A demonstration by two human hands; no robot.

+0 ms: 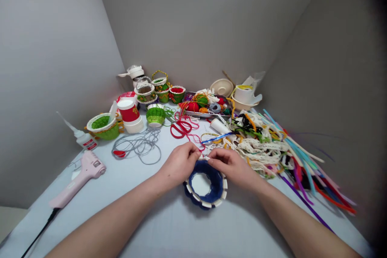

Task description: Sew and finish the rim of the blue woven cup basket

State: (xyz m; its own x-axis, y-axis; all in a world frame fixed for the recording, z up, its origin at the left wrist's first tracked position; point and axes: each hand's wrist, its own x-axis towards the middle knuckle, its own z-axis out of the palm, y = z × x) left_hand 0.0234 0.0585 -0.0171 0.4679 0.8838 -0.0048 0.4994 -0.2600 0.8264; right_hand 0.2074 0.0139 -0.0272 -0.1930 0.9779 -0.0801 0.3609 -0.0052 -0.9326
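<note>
Pale blue cloth covers the work table (169, 229). On the right side, a loose heap of trims (260, 149) adjoins a fan of coloured strips (302, 165). At the far centre, a metal tray (205, 115) contains balls of yarn. On the left side, a pink glue gun (77, 183) lies with its black cable toward the near edge; a loose coil of grey cord (137, 145) lies beyond it. The left hand (181, 163) and right hand (231, 165) grasp the far rim of the blue basket (216, 183), fingertips pinched close together. The blue basket is at centre front, with white segments spaced around its rim. A green basket (105, 133) stands beside a tilted glue bottle (87, 140). Red-handled scissors (181, 130) lie between the grey cord and the heap.
</note>
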